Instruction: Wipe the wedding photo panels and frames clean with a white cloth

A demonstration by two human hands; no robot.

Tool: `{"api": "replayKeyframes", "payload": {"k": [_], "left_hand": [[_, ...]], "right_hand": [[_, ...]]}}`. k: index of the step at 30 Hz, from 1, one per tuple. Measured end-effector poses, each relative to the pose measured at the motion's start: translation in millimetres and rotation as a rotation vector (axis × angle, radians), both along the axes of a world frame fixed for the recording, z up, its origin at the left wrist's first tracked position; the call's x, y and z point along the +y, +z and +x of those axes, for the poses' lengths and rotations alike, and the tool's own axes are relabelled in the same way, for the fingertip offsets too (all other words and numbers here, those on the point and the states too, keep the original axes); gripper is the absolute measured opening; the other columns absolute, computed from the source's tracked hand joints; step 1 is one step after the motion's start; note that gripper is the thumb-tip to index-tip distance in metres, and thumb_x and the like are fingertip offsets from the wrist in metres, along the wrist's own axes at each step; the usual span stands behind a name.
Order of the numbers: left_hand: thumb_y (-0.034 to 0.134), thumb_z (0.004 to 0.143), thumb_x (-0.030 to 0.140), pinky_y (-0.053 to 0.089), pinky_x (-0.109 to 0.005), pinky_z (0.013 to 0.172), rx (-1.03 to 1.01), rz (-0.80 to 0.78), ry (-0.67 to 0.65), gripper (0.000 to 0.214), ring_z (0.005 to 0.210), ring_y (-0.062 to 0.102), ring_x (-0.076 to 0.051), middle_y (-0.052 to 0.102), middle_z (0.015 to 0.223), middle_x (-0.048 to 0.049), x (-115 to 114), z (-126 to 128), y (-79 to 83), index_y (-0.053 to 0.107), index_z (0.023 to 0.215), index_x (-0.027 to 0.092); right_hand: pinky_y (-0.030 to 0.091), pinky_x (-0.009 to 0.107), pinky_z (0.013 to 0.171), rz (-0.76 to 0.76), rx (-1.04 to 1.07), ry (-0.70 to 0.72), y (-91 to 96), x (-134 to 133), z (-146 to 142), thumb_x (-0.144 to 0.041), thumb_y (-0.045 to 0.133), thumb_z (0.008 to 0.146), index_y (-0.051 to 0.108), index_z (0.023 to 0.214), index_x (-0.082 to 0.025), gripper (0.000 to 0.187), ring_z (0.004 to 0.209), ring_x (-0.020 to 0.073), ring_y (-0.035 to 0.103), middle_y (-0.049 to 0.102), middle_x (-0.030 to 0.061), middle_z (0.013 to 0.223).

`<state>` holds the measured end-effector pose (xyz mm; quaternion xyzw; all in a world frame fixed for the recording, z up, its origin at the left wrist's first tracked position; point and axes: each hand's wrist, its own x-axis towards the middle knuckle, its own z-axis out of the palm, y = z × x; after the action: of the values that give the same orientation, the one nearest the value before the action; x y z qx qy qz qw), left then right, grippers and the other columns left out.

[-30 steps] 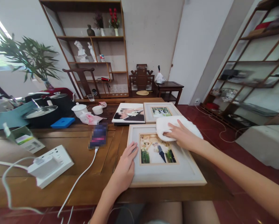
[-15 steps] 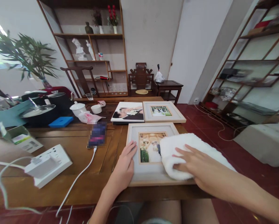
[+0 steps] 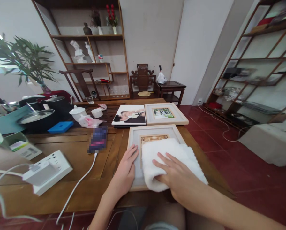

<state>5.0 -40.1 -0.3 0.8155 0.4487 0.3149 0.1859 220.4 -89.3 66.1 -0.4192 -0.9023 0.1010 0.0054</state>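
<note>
A light wooden picture frame (image 3: 154, 128) lies flat at the table's near edge, with a photo (image 3: 154, 137) in its middle. Along its left rim my left hand (image 3: 126, 164) grips the frame, fingers laid over the edge. Spread over the glass is a thick white towel (image 3: 181, 147), which covers most of the photo and reaches past the right rim. My right hand (image 3: 178, 179) presses on this towel and grips it, fingers on top and the thumb tucked under a fold.
Behind lie a second picture frame (image 3: 178, 118) and a photo panel (image 3: 131, 119). To the left are a phone (image 3: 98, 139) on a white cable, a power strip (image 3: 59, 163), a blue box (image 3: 60, 126), a small open carton (image 3: 25, 145), a white lidded bowl (image 3: 77, 111) and dark pots (image 3: 59, 103).
My right hand has slid the towel leftward across the glass, hiding most of the photo. My left hand keeps its place on the left rim. The whole view has shifted slightly.
</note>
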Motion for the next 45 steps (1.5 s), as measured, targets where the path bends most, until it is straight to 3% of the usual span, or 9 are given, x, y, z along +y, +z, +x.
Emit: {"api": "replayKeyframes", "payload": {"k": [9,16,19,22,27,32,36,40,45], "left_hand": [[0.032,0.085,0.009,0.026,-0.048,0.113,-0.049,0.015,-0.003,0.048,0.136,0.033,-0.023,0.043,0.142,-0.0143,-0.1,-0.5,-3.8,0.052,0.129,0.011],[0.030,0.086,0.008,0.026,-0.046,0.113,-0.014,0.001,-0.016,0.049,0.138,0.030,-0.021,0.041,0.144,-0.0146,-1.2,-2.5,-2.6,0.049,0.131,0.010],[0.031,0.086,0.009,0.026,-0.045,0.113,-0.025,-0.003,-0.015,0.048,0.138,0.030,-0.022,0.042,0.144,-0.0142,-1.8,-2.8,-2.0,0.049,0.131,0.011],[0.031,0.086,0.009,0.026,-0.046,0.113,-0.031,-0.008,0.008,0.048,0.137,0.031,-0.021,0.042,0.144,-0.0135,-1.7,-1.8,-2.6,0.049,0.131,0.011],[0.031,0.085,0.008,0.026,-0.044,0.114,-0.034,-0.011,0.037,0.049,0.137,0.031,-0.021,0.044,0.142,-0.0135,-0.8,0.8,-4.5,0.050,0.130,0.010],[0.031,0.084,0.008,0.026,-0.046,0.113,-0.039,0.012,0.037,0.050,0.136,0.033,-0.021,0.045,0.142,-0.0122,-0.2,2.1,-4.9,0.050,0.130,0.013],[0.031,0.085,0.008,0.026,-0.046,0.113,-0.036,0.022,0.022,0.050,0.136,0.033,-0.020,0.045,0.142,-0.0110,-0.3,1.6,-5.6,0.049,0.131,0.016],[0.031,0.086,0.008,0.026,-0.045,0.113,-0.066,0.050,0.005,0.049,0.136,0.032,-0.019,0.045,0.142,-0.0097,-0.4,0.3,-7.2,0.049,0.131,0.018],[0.033,0.086,0.008,0.026,-0.046,0.113,-0.070,0.039,-0.013,0.049,0.136,0.032,-0.021,0.044,0.142,-0.0108,-0.7,-1.2,-6.6,0.049,0.131,0.017]], "right_hand": [[0.022,0.053,0.111,0.047,-0.069,-0.205,-1.8,-11.1,84.1,0.005,0.038,0.049,0.069,0.096,-0.025,0.064,0.137,0.0267,0.023,0.046,-0.0023,0.140],[0.026,0.052,0.108,0.306,-0.072,-0.234,-12.6,59.8,68.4,0.007,0.038,0.055,0.060,0.119,-0.020,0.073,0.136,0.0311,0.023,0.042,0.0074,0.143],[0.027,0.052,0.107,0.331,-0.084,-0.237,-11.0,93.2,56.3,0.006,0.039,0.060,0.058,0.122,-0.016,0.068,0.136,0.0323,0.024,0.041,0.0104,0.143],[0.024,0.054,0.107,0.322,-0.091,-0.216,-11.7,102.4,47.1,0.005,0.040,0.063,0.060,0.120,-0.017,0.064,0.136,0.0325,0.024,0.043,0.0110,0.142],[0.018,0.055,0.109,0.233,-0.094,-0.138,-14.5,56.1,38.9,0.002,0.043,0.065,0.063,0.116,-0.017,0.058,0.136,0.0339,0.023,0.043,0.0127,0.141],[0.018,0.055,0.110,-0.002,0.001,-0.046,1.0,-8.4,30.8,-0.002,0.042,0.068,0.062,0.116,-0.020,0.055,0.136,0.0330,0.022,0.041,0.0094,0.143],[0.021,0.059,0.108,-0.094,0.018,0.016,4.7,-21.9,19.3,-0.005,0.045,0.067,0.062,0.116,-0.019,0.054,0.136,0.0367,0.022,0.037,0.0110,0.145],[0.018,0.056,0.109,0.027,0.031,-0.003,-8.9,6.8,13.3,-0.002,0.044,0.067,0.058,0.122,-0.019,0.059,0.137,0.0338,0.017,0.035,0.0110,0.147],[0.020,0.056,0.108,0.218,-0.019,-0.072,-14.3,76.5,7.8,0.002,0.042,0.068,0.051,0.130,-0.014,0.064,0.137,0.0351,0.017,0.031,0.0135,0.148]]}}
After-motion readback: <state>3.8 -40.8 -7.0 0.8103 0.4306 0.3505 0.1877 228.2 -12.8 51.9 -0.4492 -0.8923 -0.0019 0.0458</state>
